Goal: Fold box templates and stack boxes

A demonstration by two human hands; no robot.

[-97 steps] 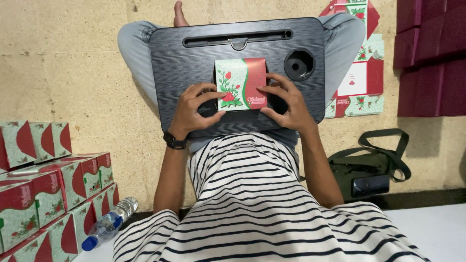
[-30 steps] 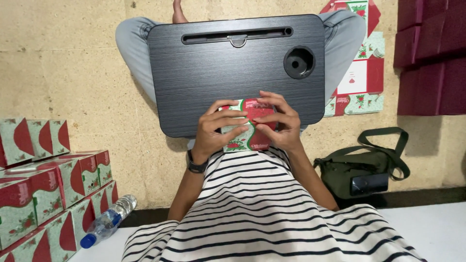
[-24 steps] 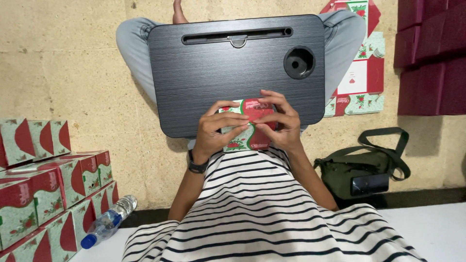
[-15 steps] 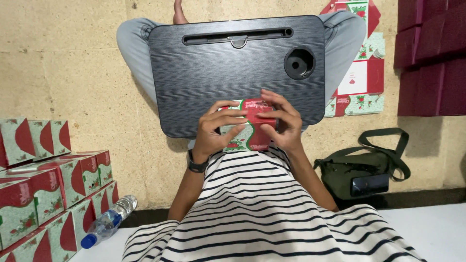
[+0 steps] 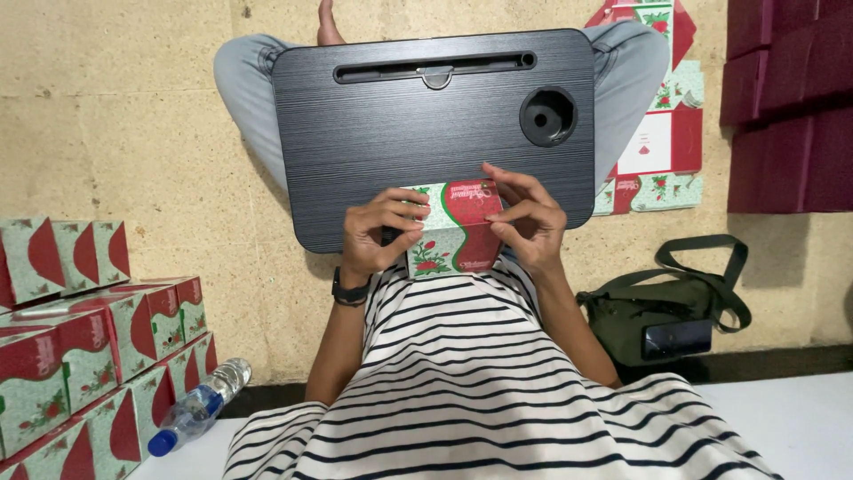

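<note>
A small red and green cardboard box (image 5: pixel 451 233) with a flower print is held between both hands just above the near edge of a black lap tray (image 5: pixel 426 116). My left hand (image 5: pixel 378 233) grips its left side, fingers curled over the top edge. On the box's right side, my right hand (image 5: pixel 526 218) pinches the top flap with its fingertips. The tray rests across my crossed legs in light jeans.
Several folded boxes of the same print (image 5: pixel 80 329) are stacked at the left, with a plastic water bottle (image 5: pixel 200 406) below them. Flat unfolded box sheets (image 5: pixel 662 133) lie at the right, beside dark red boxes (image 5: pixel 791 98). A green bag (image 5: pixel 671 311) with a phone sits near my right elbow.
The box lay flat on the tray 3.2 s ago; it is now lifted and opened into a box shape near my chest. Over the last second my fingers shifted slightly along its top.
</note>
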